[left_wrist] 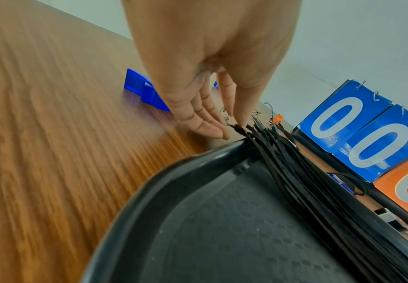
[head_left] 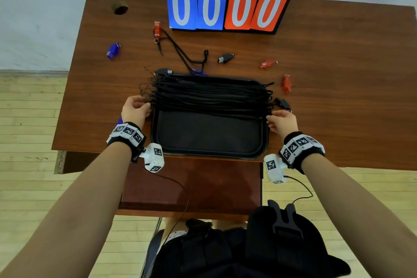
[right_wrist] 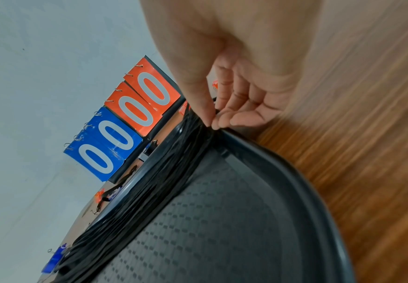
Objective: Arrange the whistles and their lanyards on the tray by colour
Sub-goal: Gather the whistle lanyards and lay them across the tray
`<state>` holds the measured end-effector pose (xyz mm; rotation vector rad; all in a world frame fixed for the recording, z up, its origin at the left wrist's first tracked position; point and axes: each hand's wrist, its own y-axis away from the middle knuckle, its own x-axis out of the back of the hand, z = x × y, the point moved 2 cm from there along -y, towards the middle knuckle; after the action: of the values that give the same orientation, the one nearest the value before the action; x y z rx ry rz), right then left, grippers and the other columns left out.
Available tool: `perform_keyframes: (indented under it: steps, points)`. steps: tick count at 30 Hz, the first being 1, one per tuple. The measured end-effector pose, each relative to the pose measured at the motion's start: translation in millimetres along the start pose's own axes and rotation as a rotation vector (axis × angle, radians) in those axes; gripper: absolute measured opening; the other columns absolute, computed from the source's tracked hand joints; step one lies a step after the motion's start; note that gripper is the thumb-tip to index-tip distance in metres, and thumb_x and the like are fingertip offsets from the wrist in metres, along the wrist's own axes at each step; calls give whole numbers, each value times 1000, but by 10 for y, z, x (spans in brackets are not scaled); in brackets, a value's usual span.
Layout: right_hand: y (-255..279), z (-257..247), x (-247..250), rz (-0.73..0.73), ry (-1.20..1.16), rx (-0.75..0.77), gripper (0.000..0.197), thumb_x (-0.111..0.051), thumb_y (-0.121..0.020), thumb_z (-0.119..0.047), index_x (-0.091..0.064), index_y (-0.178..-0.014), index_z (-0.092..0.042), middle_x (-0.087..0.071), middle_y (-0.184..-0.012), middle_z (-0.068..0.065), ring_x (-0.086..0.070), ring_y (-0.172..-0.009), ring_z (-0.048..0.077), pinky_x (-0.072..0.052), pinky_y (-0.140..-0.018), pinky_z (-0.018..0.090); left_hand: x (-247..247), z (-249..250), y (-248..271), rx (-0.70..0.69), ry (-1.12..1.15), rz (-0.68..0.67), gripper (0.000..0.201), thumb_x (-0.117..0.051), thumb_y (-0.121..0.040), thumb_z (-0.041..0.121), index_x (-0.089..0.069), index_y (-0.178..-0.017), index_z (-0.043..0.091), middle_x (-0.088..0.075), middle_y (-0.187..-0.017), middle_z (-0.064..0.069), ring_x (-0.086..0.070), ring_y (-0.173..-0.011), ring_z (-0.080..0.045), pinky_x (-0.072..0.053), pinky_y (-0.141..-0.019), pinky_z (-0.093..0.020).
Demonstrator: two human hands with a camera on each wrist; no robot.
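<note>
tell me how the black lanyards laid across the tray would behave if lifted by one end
Probably floppy and light: the lanyards are thin cords draping over the tray rim, so they would sag. Many loose strands lie together, so they may tangle or slide apart.

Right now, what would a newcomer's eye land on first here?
The flip scoreboard at the far edge of the table, blue and red cards all showing zero. Nearer, a thick band of black lanyards spans the far half of the black tray, left hand and right hand holding its ends. Coloured whistles lie scattered around.
</note>
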<state>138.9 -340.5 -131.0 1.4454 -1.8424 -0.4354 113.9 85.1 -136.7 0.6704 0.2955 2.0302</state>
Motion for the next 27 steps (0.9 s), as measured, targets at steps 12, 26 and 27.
perform_keyframes:
  steps: [12,26,27]
  points:
    - [155,-52,145,76,148,170,40,-68,-82,-32,-56,-115,-14,-66,-99,10,-60,-74,20,-56,-78,40,26,212,267,-81,-97,46,22,-56,-92,11,-58,-114,9,-57,-92,0,-58,-69,-9,-52,-68,-21]
    - [405,-823,-126,-35,139,353,36,-63,-89,-24,-53,-118,-7,-60,-74,1,-55,-62,13,-51,-66,31,-128,898,522,-229,-75,-59,14,-55,-90,9,-59,-104,11,-60,-87,-4,-59,-65,-12,-48,-59,-22]
    - [414,-881,-174,-44,154,363,36,-63,-89,-25,-53,-118,-7,-61,-75,1,-56,-63,13,-52,-71,33,-144,942,512,-232,-77,-70,13,-56,-90,10,-59,-102,12,-60,-89,-6,-59,-65,-12,-48,-59,-23]
